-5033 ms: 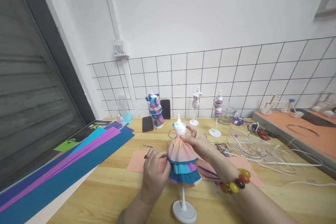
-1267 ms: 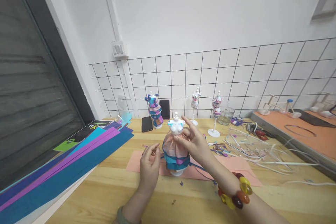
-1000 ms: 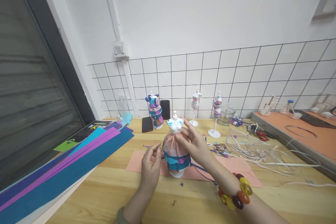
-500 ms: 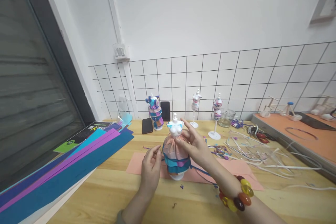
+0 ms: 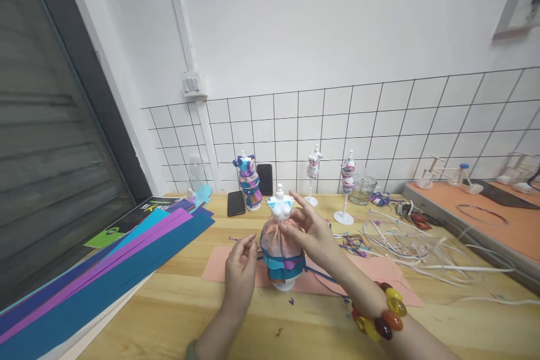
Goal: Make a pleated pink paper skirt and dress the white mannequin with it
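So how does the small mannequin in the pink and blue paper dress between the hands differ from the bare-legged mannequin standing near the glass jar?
The mannequin in the pink and blue paper dress wears a full skirt hiding its pole; the mannequin near the glass jar has only a wrapped torso, pole bare. The right hand touches the first; the second stands untouched, farther back. Both have white bases.

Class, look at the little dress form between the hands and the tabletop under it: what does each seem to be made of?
Skirt: probably matte crepe paper, gathered into soft pleats in pink and teal tiers.
Bust: likely smooth white plastic, slightly glossy.
Tabletop: light wood, visible grain and plank seams.
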Available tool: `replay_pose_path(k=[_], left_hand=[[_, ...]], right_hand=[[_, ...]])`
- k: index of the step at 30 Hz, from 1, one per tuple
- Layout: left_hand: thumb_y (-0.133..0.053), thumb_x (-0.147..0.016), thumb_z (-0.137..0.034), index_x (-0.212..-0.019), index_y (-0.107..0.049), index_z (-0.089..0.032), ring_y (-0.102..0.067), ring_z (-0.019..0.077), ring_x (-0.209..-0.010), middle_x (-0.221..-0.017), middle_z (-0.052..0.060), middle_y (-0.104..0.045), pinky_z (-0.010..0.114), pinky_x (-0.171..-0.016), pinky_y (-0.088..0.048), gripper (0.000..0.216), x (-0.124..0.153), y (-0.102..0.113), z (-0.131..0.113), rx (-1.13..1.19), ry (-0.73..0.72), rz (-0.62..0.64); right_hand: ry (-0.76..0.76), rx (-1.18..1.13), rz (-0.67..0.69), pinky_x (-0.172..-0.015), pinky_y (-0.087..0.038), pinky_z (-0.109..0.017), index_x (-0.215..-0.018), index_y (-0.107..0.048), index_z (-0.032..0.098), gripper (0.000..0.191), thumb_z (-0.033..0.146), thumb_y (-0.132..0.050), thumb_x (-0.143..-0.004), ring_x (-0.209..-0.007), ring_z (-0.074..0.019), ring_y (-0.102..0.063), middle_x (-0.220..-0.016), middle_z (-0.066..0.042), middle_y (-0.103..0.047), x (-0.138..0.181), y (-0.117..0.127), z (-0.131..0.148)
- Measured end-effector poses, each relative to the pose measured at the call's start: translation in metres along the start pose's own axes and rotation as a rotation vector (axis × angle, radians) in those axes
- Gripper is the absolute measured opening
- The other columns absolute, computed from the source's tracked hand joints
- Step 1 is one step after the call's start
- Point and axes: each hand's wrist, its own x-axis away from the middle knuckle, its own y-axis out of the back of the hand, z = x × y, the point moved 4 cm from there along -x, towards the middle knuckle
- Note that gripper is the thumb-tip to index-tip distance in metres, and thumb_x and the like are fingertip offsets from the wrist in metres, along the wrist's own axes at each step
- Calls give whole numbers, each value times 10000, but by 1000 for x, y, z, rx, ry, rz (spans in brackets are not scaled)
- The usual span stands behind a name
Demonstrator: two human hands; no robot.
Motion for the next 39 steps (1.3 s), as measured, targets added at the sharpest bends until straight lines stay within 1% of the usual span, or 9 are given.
replay_pose_path(k=[6, 10, 15, 20, 23, 25, 28, 32, 39], left_hand=[[-532, -831, -415, -1075, -583, -159, -574, 164, -754, -751, 18, -587, 284, -729, -467, 357, 0, 1, -1, 48, 52, -1], [-541, -821, -426, -1074, -584, -150, -555, 148, -711, -724, 10, -575, 262, -688, -456, 377, -1, 2, -2, 71, 77, -12], [-520, -824, -457, -1089, -576, -123, -514, 133, -613, -603, -22, -535, 249, -624, -435, 431, -3, 1, -3, 135, 110, -25], [-492, -835, -464, -1172, -514, -85, -533, 138, -586, -595, 2, -607, 252, -609, -435, 507, -5, 2, -3, 213, 130, -48], [-485, -838, -467, -1224, -477, -85, -561, 144, -589, -621, 18, -641, 261, -616, -450, 543, -6, 3, -2, 240, 158, -51], [-498, -827, -474, -1243, -460, -92, -591, 154, -616, -675, 42, -672, 275, -639, -470, 566, -6, 3, -2, 275, 182, -56], [-568, -784, -443, -1242, -449, -109, -633, 171, -724, -821, 91, -709, 298, -715, -492, 579, -6, 4, -2, 300, 185, -70], [-624, -739, -357, -1235, -432, -127, -638, 191, -878, -1001, 143, -696, 327, -810, -491, 580, -7, 7, -6, 247, 139, -82], [-597, -750, -362, -1250, -434, -120, -649, 208, -919, -1073, 173, -678, 348, -819, -502, 578, -7, 7, -8, 216, 134, -90]], right_hand=[[-3, -8, 14, -865, -476, -323, -1433, -236, 225, 760, 251, -651, -798, -971, -175, -605, -983, -50, -646, 0, 1, -2], [-16, -22, 22, -877, -473, -343, -1433, -237, 225, 752, 272, -646, -804, -984, -186, -607, -1020, -64, -652, 0, 0, -1], [-15, -1, 10, -908, -453, -362, -1426, -256, 218, 739, 291, -648, -804, -1018, -196, -592, -1025, -69, -648, 1, 1, 1], [-42, 17, 4, -906, -451, -373, -1413, -274, 201, 705, 305, -632, -814, -999, -195, -591, -1023, -79, -640, 1, 3, 3], [-44, 31, 5, -904, -452, -373, -1404, -282, 205, 684, 307, -625, -821, -1001, -198, -595, -1045, -84, -636, 1, 3, 4], [-40, 42, 2, -899, -455, -372, -1399, -285, 209, 669, 312, -618, -828, -1028, -206, -586, -1047, -84, -636, 1, 5, 3], [-18, 57, -17, -912, -450, -390, -1386, -311, 218, 639, 325, -614, -833, -1087, -225, -559, -1072, -91, -636, 1, 7, 3], [15, 65, -50, -951, -429, -423, -1373, -338, 218, 614, 338, -611, -837, -1113, -235, -546, -1109, -100, -630, 1, 11, 5], [16, 69, -54, -964, -417, -437, -1366, -343, 210, 601, 335, -609, -841, -1103, -234, -554, -1115, -103, -634, 0, 12, 6]])
